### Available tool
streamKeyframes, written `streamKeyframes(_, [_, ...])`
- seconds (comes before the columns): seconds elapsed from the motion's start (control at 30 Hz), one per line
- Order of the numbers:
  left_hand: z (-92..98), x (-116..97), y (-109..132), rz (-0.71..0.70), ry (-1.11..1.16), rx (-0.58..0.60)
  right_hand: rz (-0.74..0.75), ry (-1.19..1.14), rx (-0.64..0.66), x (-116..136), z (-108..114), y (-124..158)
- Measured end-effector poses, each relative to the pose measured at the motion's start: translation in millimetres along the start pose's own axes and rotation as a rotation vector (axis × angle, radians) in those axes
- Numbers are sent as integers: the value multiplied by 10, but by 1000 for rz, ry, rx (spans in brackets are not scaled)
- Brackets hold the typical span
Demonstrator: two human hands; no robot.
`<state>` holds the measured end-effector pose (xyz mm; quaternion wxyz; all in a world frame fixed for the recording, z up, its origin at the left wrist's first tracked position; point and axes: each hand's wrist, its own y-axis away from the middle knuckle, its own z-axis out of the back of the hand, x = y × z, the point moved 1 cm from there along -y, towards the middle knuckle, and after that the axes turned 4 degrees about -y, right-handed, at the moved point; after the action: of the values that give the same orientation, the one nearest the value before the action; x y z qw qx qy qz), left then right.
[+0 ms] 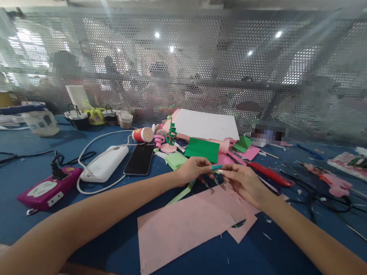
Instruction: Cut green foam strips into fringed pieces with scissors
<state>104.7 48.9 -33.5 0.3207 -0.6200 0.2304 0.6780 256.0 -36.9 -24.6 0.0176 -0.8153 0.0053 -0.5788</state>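
Observation:
My left hand (195, 170) and my right hand (243, 182) meet above the table, fingertips pinched together. Between them is a small teal-green piece (216, 167), held at both ends; its exact kind is too small to tell. Below the hands lies a large pale pink sheet (184, 228), with a smaller pink piece beside it at the right. A light green strip (181, 193) runs out from under my left hand. Just beyond the fingers is a dark green sheet (202, 149). Something dark under the fingers is partly hidden.
Left on the blue table are a phone (139, 159), a white power adapter (106, 164) with a cable and a magenta power strip (50, 188). A red-handled tool (270, 173) and a pink glue gun (336, 184) lie right. White sheets (207, 125) sit before a perforated metal screen (213, 69).

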Motion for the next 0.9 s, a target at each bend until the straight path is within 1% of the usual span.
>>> streamKeyframes(0.23, [14, 7, 7, -42, -13, -57, 7, 15, 48, -3, -7, 5])
streamKeyframes(0.53, [10, -12, 11, -40, 8, -85, 34, 14, 32, -34, 35, -9])
streamKeyframes(0.67, [5, -29, 16, -17, -6, -107, 37, 18, 34, -35, 35, -9])
streamKeyframes(0.9, [0, -43, 30, -26, -1, -135, 40, 14, 27, -18, 24, -9])
